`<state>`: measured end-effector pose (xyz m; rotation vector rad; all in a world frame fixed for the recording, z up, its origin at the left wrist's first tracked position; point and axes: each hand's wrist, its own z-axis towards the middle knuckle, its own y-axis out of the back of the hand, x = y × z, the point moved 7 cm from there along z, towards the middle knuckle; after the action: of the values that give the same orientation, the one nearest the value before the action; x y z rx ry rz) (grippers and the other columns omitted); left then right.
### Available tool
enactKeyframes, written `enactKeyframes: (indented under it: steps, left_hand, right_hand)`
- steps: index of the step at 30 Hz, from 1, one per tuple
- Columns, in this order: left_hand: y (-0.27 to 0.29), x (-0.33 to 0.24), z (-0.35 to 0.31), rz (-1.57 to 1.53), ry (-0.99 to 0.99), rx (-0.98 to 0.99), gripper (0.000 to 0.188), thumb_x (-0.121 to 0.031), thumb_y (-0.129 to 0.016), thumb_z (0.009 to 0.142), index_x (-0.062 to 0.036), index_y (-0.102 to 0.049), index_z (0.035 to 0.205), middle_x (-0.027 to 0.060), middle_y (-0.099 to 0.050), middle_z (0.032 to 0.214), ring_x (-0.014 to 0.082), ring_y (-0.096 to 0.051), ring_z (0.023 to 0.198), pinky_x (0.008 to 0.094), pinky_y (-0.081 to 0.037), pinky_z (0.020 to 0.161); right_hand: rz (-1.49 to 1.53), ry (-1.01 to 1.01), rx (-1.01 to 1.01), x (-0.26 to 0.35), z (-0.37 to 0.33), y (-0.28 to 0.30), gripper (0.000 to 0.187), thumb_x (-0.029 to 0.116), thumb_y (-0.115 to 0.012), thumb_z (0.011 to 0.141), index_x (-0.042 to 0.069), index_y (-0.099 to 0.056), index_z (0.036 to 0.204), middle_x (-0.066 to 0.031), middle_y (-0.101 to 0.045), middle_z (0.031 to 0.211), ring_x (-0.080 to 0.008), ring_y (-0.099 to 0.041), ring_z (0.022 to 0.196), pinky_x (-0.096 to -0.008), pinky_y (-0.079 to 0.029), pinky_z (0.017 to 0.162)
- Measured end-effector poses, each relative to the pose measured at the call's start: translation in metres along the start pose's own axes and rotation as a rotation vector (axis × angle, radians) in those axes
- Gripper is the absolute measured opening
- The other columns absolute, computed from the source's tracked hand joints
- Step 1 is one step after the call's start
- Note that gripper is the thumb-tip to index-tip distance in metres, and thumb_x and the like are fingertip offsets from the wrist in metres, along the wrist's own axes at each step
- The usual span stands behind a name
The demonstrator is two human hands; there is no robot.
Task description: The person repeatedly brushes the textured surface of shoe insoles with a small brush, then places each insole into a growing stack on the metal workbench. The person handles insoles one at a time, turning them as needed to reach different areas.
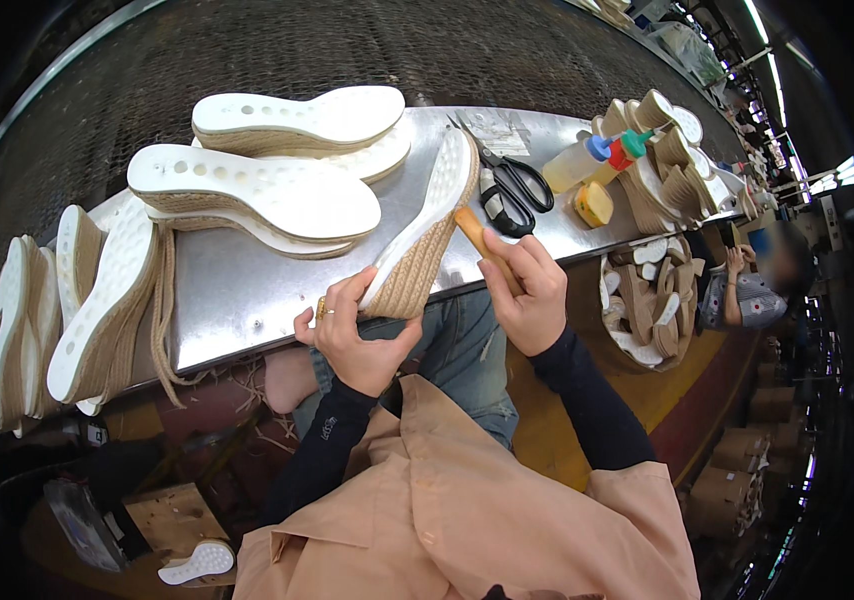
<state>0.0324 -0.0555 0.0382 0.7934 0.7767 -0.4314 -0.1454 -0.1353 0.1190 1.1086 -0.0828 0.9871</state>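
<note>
As the right hand [532, 300] clasps an orange rod [472, 229], the left hand [355, 345] grips a stiff-looking, white, rope-sided wedge sole [425, 243] by its heel [397, 290], mid-frame.

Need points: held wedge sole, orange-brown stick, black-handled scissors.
Wedge sole [421, 264], head view: braided side wall.
Orange-brown stick [472, 230], head view: shaft near its upper end.
Black-handled scissors [494, 161], head view: black part where the handles meet.

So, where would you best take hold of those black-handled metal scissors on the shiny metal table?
Probably by the black loop handles, from the person's side and above: the scissors lie flat, loops nearer the person, tips pointing away. The right hand is closest, but it grips an orange-brown stick, so it would likely need freeing first.
</note>
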Motion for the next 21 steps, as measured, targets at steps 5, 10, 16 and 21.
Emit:
enactKeyframes:
  steps: [5, 10, 16, 21]
  left_hand:
    - [0.000, 0.000, -0.001, 0.009, -0.014, 0.005, 0.072, -0.027, -0.085, 0.053, -0.0132, -0.060, 0.119, 0.0007, -0.062, 0.106, 0.0168, -0.058, 0.102, 0.0411, -0.021, 0.098]
    - [-0.002, 0.000, -0.003, -0.008, -0.048, -0.009, 0.073, -0.026, -0.085, 0.053, -0.0133, -0.060, 0.120, 0.0003, -0.062, 0.106, 0.0168, -0.058, 0.102, 0.0405, -0.021, 0.098]
    - [-0.003, 0.002, -0.001, 0.002, -0.041, -0.036, 0.069, -0.027, -0.083, 0.051, -0.0167, -0.061, 0.115, -0.0009, -0.065, 0.105, 0.0158, -0.060, 0.098, 0.0418, -0.023, 0.094]
    - [-0.002, 0.000, -0.001, 0.014, -0.027, -0.026, 0.068, -0.028, -0.084, 0.053, -0.0156, -0.060, 0.115, -0.0009, -0.062, 0.104, 0.0163, -0.059, 0.098, 0.0418, -0.023, 0.095]
  right_hand:
    - [-0.057, 0.066, 0.054, -0.001, 0.003, -0.010, 0.038, -0.001, -0.069, 0.082, 0.004, -0.064, 0.119, -0.0100, -0.046, 0.076, -0.0227, -0.053, 0.056, -0.0343, -0.045, 0.050]
    - [-0.356, 0.135, 0.160, 0.010, -0.001, -0.014, 0.044, -0.002, -0.063, 0.080, 0.000, -0.059, 0.124, -0.0111, -0.048, 0.086, -0.0232, -0.059, 0.055, -0.0350, -0.049, 0.048]
    - [-0.326, 0.133, 0.165, 0.008, -0.005, -0.019, 0.041, -0.003, -0.063, 0.080, -0.003, -0.060, 0.121, -0.0117, -0.049, 0.086, -0.0222, -0.058, 0.057, -0.0321, -0.049, 0.051]
    - [0.327, -0.169, -0.041, -0.030, -0.007, -0.013, 0.032, -0.002, -0.070, 0.082, 0.001, -0.067, 0.114, -0.0099, -0.047, 0.076, -0.0219, -0.050, 0.058, -0.0302, -0.042, 0.054]
